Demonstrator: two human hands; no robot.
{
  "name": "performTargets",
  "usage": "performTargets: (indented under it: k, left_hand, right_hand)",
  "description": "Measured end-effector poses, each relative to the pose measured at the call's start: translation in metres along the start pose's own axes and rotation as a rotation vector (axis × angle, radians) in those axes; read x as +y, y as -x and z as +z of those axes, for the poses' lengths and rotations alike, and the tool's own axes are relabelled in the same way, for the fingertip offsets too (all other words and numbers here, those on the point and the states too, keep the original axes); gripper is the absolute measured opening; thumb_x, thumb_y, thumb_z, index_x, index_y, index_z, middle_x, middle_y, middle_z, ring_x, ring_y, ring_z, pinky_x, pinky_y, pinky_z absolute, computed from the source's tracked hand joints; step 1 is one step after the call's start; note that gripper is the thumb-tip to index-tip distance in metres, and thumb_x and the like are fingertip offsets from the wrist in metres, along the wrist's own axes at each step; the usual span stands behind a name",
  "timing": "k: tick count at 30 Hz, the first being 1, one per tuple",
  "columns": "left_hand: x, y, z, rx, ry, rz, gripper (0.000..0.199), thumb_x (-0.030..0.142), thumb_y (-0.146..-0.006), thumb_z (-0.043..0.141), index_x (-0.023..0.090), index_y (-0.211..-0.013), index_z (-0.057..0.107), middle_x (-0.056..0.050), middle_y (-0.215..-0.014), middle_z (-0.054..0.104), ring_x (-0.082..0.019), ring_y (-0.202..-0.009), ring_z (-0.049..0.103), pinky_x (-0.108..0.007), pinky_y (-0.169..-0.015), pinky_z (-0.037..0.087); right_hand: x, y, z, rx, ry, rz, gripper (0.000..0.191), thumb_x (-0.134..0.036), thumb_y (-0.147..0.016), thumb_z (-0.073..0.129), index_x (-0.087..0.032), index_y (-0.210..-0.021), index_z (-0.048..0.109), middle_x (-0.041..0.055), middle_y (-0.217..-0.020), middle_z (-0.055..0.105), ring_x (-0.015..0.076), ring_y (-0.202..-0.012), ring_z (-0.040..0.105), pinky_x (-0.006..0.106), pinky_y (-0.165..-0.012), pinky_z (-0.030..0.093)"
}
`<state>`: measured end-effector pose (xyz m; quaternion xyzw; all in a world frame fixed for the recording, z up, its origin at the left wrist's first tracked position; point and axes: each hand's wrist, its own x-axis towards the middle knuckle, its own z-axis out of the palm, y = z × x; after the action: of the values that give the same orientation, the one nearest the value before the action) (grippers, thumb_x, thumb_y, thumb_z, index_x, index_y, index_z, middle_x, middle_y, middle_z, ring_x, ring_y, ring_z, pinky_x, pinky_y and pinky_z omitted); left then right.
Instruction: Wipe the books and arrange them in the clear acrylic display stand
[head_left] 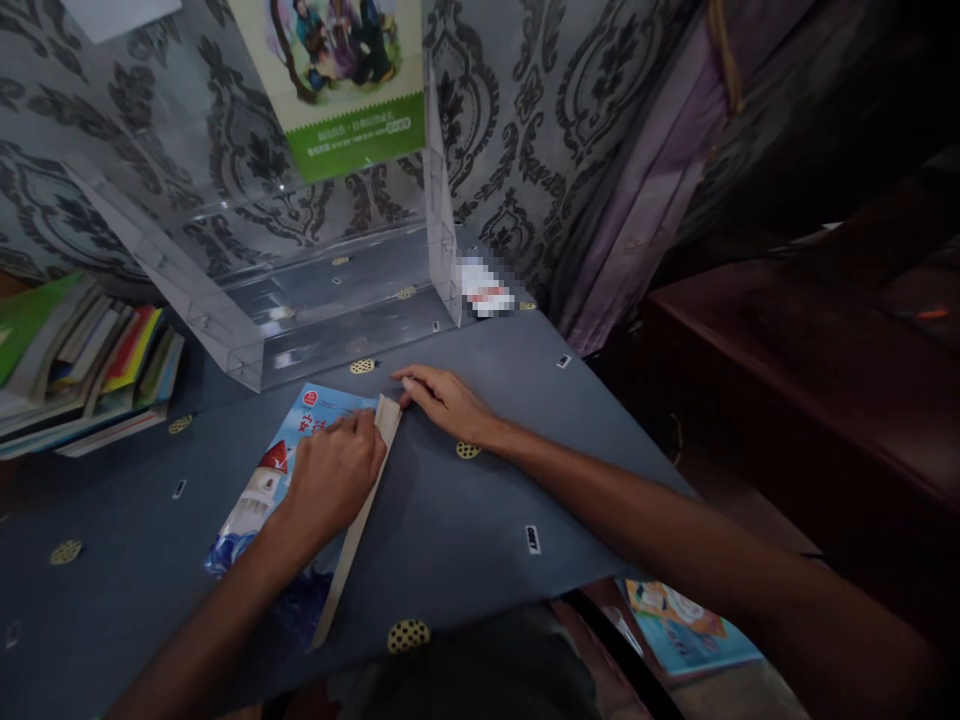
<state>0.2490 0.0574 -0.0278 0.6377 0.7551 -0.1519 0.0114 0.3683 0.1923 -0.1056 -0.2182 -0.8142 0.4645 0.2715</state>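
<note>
A blue paperback book [259, 480] with a castle tower and a red roof on its cover lies on the table, slightly slanted. Its thick page edge faces right. My left hand [334, 465] rests over the cover with fingers curled at the upper page edge, closed on the book; its fingertips are partly hidden. Just beyond the book's top right corner, my right hand [442, 402] hovers low or rests on the cloth, its fingers loosely bent and apart. Nothing shows in it, and I cannot tell whether its fingertips touch the corner.
A clear acrylic rack [442, 220] stands at the back, a green-bottomed book [356, 140] upright in it. Stacked books [97, 370] lie at the left. Right of the rack is a blurred white item [486, 287]. Another book [686, 630] lies below the table's right edge.
</note>
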Motion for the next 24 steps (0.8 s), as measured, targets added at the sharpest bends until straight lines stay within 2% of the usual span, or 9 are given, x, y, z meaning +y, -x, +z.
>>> performTargets:
  k: [7, 12, 14, 17, 20, 24]
  left_hand:
    - [-0.002, 0.001, -0.001, 0.008, 0.021, 0.009, 0.038, 0.022, -0.102, 0.027, 0.011, -0.112, 0.063, -0.018, -0.096, 0.075, -0.033, -0.092, 0.074, -0.043, -0.074, 0.056]
    - [0.0, 0.002, 0.002, 0.025, 0.041, 0.012, 0.036, 0.022, -0.101, 0.029, 0.012, -0.112, 0.062, -0.018, -0.101, 0.074, -0.033, -0.097, 0.073, -0.041, -0.072, 0.056]
    - [0.001, 0.002, 0.004, 0.043, 0.045, 0.021, 0.036, 0.022, -0.102, 0.03, 0.013, -0.112, 0.063, -0.017, -0.104, 0.074, -0.033, -0.098, 0.073, -0.041, -0.073, 0.056]
    - [-0.001, 0.003, 0.006, 0.064, 0.046, 0.043, 0.035, 0.023, -0.102, 0.033, 0.013, -0.11, 0.066, -0.016, -0.115, 0.072, -0.032, -0.099, 0.072, -0.042, -0.077, 0.057]
    - [-0.01, 0.007, 0.006, 0.059, 0.072, 0.085, 0.035, 0.024, -0.102, 0.035, 0.014, -0.113, 0.067, -0.014, -0.125, 0.07, -0.031, -0.105, 0.071, -0.043, -0.082, 0.058]
    - [-0.038, 0.019, 0.012, 0.059, 0.15, 0.171, 0.036, 0.023, -0.101, 0.04, 0.016, -0.127, 0.064, -0.012, -0.138, 0.065, -0.028, -0.122, 0.065, -0.043, -0.099, 0.054]
  right_hand:
    - [0.003, -0.001, 0.003, 0.031, 0.01, -0.019, 0.028, -0.027, -0.103, 0.043, -0.018, -0.119, 0.064, 0.0019, -0.085, 0.074, 0.0161, -0.083, 0.067, 0.03, -0.081, 0.048]
    - [-0.001, 0.005, 0.002, 0.146, 0.097, -0.197, 0.03, -0.028, -0.103, 0.042, -0.019, -0.12, 0.064, 0.0064, -0.096, 0.074, 0.0205, -0.098, 0.064, 0.037, -0.091, 0.049]
    - [-0.004, 0.007, 0.002, 0.124, 0.164, -0.304, 0.031, -0.028, -0.103, 0.041, -0.018, -0.123, 0.063, 0.0082, -0.104, 0.073, 0.0217, -0.102, 0.062, 0.04, -0.094, 0.049]
    - [-0.003, 0.008, 0.002, -0.007, 0.319, -0.392, 0.029, -0.029, -0.103, 0.042, -0.019, -0.119, 0.065, 0.0083, -0.102, 0.073, 0.0222, -0.097, 0.062, 0.043, -0.095, 0.049]
    - [0.0, 0.007, 0.003, -0.06, 0.462, -0.396, 0.026, -0.028, -0.103, 0.044, -0.017, -0.107, 0.068, 0.0087, -0.094, 0.073, 0.0224, -0.088, 0.063, 0.043, -0.092, 0.049]
    - [-0.005, 0.009, 0.007, 0.01, 0.569, -0.474, 0.028, -0.028, -0.103, 0.043, -0.014, -0.1, 0.067, 0.0103, -0.088, 0.069, 0.0226, -0.084, 0.06, 0.039, -0.082, 0.05]
